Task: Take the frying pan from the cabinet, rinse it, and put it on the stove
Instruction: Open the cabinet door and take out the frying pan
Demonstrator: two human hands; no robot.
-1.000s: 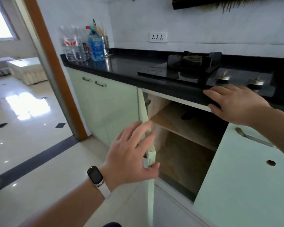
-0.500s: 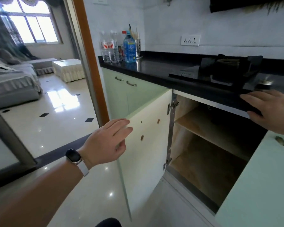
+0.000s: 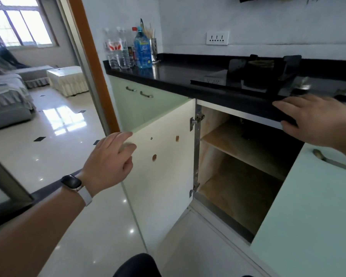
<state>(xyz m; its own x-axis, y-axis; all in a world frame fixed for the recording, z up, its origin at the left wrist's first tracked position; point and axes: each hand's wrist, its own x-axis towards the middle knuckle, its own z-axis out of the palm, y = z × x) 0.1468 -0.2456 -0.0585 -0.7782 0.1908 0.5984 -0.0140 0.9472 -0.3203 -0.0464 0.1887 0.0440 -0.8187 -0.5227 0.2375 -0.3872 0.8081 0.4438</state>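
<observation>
The cabinet (image 3: 234, 176) under the black counter stands open, its white-backed door (image 3: 164, 172) swung wide to the left. My left hand (image 3: 110, 162), with a watch on the wrist, rests its fingertips on the door's free top edge, fingers loosely apart. My right hand (image 3: 316, 120) lies flat on the counter's front edge (image 3: 238, 100) above the opening. A dark object (image 3: 252, 130) lies far back on the upper shelf; it is too shadowed to identify. The gas stove (image 3: 266, 70) sits on the counter above the cabinet.
Water bottles (image 3: 118, 50), a blue bottle (image 3: 143, 50) and a steel utensil holder (image 3: 153, 49) stand at the counter's left end. A pale green door with a handle (image 3: 332, 161) stays shut to the right. A doorway on the left leads onto a glossy tiled floor (image 3: 54, 148).
The cabinet door has swung from half open to fully open leftward, with my left hand following its edge. My right hand has stayed on the counter edge. The view has shifted left.
</observation>
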